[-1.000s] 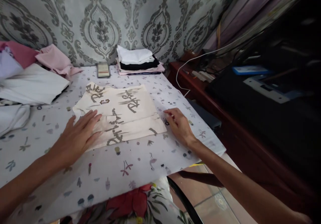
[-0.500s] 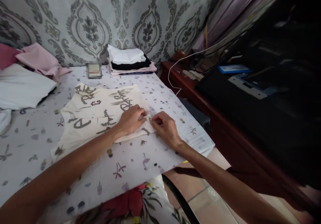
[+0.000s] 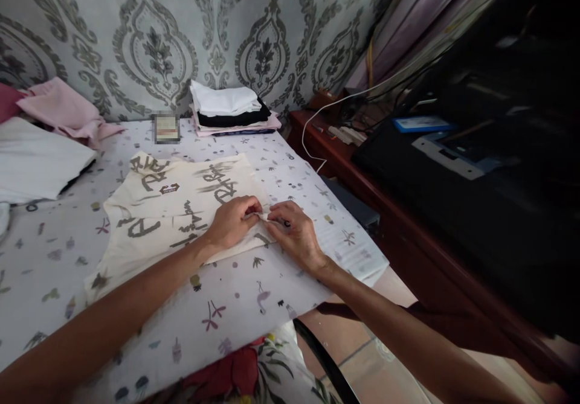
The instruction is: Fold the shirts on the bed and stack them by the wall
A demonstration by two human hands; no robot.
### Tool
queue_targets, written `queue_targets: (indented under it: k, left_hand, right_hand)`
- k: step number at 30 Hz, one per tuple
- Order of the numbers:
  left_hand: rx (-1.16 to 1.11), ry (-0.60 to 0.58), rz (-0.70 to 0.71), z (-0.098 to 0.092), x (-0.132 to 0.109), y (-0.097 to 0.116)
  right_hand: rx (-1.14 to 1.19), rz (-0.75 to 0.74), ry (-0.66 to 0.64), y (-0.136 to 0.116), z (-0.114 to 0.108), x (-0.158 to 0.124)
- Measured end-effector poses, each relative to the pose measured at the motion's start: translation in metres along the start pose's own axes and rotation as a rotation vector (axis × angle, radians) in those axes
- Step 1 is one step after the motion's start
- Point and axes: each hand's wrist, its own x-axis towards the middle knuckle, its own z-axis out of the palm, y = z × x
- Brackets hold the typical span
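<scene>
Left hand (image 3: 233, 220) and right hand (image 3: 294, 235) both pinch cream printed shirt (image 3: 183, 205) at right edge. Looks light, soft, easily creased; best held by edge corners.

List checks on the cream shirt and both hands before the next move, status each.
1. Left hand gripping the cream shirt: ok, fingers pinch its right-hand edge.
2. Right hand gripping that edge: ok, pinched close beside the left.
3. Shirt entirely flat: not ok, edge gathered between the hands.
4. Folded stack apart from shirt: ok, by the wall.
5. Shirt's underside smooth: cannot tell, hidden.
</scene>
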Motion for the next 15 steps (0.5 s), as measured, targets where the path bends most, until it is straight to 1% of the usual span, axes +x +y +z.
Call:
queue_targets:
  k: [2, 5, 9, 12, 15]
  left_hand:
    - [0.013, -0.002, 0.001, -0.0001, 0.0006, 0.0]
    - [0.057, 0.0, 0.009, 0.0008, 0.0011, 0.0004]
    - [0.162, 0.012, 0.055, 0.0046, -0.0007, 0.0006]
    - [0.283, 0.025, 0.107, 0.0075, -0.002, 0.001]
    - [0.406, 0.019, 0.135, 0.0068, -0.0043, 0.0067]
  right_hand:
    - [0.075, 0.033, -0.018, 0.0017, 0.0017, 0.0007]
    - [0.143, 0.153, -0.024, 0.0038, 0.0035, 0.0014]
    - [0.044, 0.282, -0.005, 0.004, 0.0031, 0.0022]
    - [-0.048, 0.333, -0.036, 0.0033, 0.0018, 0.0036]
    - [-0.137, 0.359, -0.07, 0.0031, -0.0003, 0.0049]
